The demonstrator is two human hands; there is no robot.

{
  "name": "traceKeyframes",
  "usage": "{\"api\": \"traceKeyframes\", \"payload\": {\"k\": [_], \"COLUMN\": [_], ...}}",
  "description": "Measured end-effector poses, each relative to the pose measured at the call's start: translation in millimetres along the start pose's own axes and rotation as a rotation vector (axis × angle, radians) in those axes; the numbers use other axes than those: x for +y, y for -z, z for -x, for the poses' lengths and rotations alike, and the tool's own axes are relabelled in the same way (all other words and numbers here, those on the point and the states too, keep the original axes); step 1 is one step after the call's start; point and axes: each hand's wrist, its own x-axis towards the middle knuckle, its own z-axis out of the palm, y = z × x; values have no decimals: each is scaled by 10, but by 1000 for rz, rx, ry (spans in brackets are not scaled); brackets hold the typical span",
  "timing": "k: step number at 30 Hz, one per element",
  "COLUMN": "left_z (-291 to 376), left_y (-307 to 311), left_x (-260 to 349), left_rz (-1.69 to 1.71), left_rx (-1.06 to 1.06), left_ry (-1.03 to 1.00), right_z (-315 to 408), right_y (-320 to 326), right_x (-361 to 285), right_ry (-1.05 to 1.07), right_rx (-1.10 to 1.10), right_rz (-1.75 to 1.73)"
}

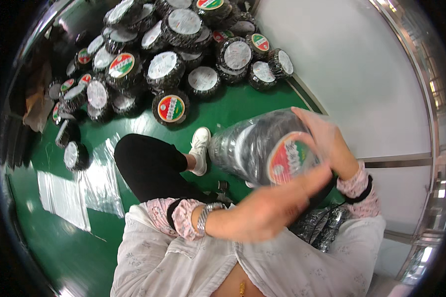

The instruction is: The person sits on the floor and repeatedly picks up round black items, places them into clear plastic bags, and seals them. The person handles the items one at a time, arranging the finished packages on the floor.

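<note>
A clear plastic bag [258, 128] holds a stack of round black rolls, leaning in front of me on the right. Its near roll [288, 157] bears a round red, green and white label. My right hand [321, 137] grips the bag around its near end, fingers bent over the plastic. Across my body reaches my left arm, with a metal-banded watch [209, 219] at the wrist. My left hand [282, 206] is blurred beside the bag's near end; whether its fingers hold the plastic cannot be made out.
A heap of black rolls with round labels [165, 67] lies ahead on the green floor [133, 124]. Flat clear plastic bags [98, 178] lie at left. White panels [338, 67] stand at right. Dark crumpled plastic [319, 226] is by my right side. My white shoe [200, 150] is beside the bag.
</note>
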Motion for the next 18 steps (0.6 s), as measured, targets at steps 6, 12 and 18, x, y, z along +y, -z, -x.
{"api": "traceKeyframes", "payload": {"k": [6, 12, 18], "left_z": [143, 122, -140], "left_y": [111, 180, -119], "left_x": [-358, -1247, -872], "left_rz": [-593, -678, -145], "left_rx": [4, -77, 287], "left_ry": [268, 147, 212], "right_z": [636, 1071, 1448], "right_y": [-444, -378, -723], "right_x": [-444, -888, -898], "right_ry": [467, 232, -120], "right_rx": [-581, -350, -348], "right_rz": [-490, -340, -763]}}
